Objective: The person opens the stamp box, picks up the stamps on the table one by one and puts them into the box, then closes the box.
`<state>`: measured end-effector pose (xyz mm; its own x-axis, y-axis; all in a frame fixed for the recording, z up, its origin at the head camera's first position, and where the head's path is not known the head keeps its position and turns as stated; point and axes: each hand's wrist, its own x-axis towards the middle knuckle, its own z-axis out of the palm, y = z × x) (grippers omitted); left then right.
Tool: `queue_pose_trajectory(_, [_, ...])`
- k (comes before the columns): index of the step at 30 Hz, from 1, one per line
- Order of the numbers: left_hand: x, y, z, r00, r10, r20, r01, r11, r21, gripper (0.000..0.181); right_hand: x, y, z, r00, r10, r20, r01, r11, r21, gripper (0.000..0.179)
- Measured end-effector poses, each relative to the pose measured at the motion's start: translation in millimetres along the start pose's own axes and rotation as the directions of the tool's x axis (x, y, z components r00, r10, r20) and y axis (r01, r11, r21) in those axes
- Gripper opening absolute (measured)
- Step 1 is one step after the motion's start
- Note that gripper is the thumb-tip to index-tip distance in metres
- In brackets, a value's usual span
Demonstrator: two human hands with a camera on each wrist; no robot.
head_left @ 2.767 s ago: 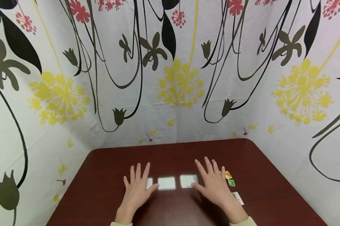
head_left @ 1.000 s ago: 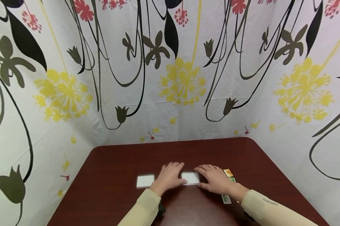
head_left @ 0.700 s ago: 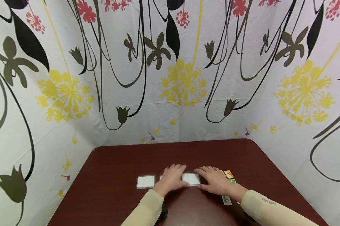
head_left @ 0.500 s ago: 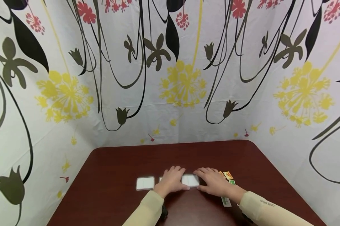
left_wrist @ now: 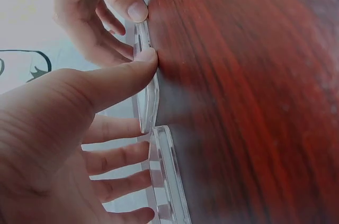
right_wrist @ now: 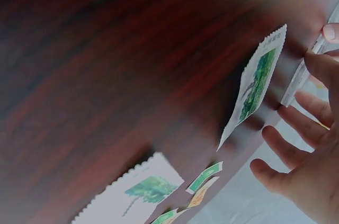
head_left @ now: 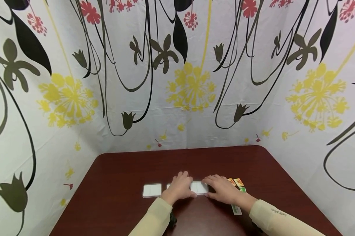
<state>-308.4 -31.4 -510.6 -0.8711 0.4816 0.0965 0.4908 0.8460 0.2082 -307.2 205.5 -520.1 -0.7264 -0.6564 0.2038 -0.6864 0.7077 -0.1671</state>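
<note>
Right-end case: the clear case [head_left: 199, 187] in hand is on the tabletop [head_left: 121, 170], between both hands, last in the row; whether it is lifted at all, I can't tell.
Left grip: I see the left hand [head_left: 179, 186] spanning the case, thumb on its near edge, forefinger at the far side, other fingers stretched toward the middle case [left_wrist: 168, 176].
Right grip: the right hand [head_left: 224, 190] pinches the opposite end, thumb near, fingertips far, spread only as wide as the case.
Edges: I'd press the rims evenly with both thumbs, since one-sided force could twist thin plastic.
Spare fingers: I'd want the left ones clear of the neighbouring case, which a nudge could shift.
Wrists: both forearms reach in from the near side, angled inward.
Stamps: some lie below the right hand, one curled stamp [right_wrist: 262, 78] nearest; I'd avoid dragging the sleeve there.
</note>
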Motion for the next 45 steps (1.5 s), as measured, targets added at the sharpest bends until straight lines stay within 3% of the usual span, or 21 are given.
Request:
queue_pose_trajectory(13, [4.9,0.3,-2.4,1.0,0.026,0.017,-0.026,0.999,0.04,0.046,4.2,-1,-3,0.999,-0.029,-0.018,0.029,0.999,0.021,0.042])
queue_pose_trajectory(29, [11.1,-1.7,1.0,0.998,0.068,0.001,-0.068,0.992,0.106,0.044,8.6,-2,-2,1.0,-0.003,-0.018,0.004,0.999,0.042,0.039])
queue_pose_trajectory(38, [13.5,-2.5,-1.6,0.997,0.078,0.012,-0.079,0.992,0.094,0.046,7.5,-2,-1,0.999,-0.022,-0.05,0.023,1.0,0.02,0.04])
queue_pose_trajectory(45, [13.8,-5.3,-2.4,0.997,0.062,0.043,-0.064,0.997,0.035,0.048,8.5,-3,3,0.997,-0.026,-0.071,0.025,1.0,-0.013,0.04])
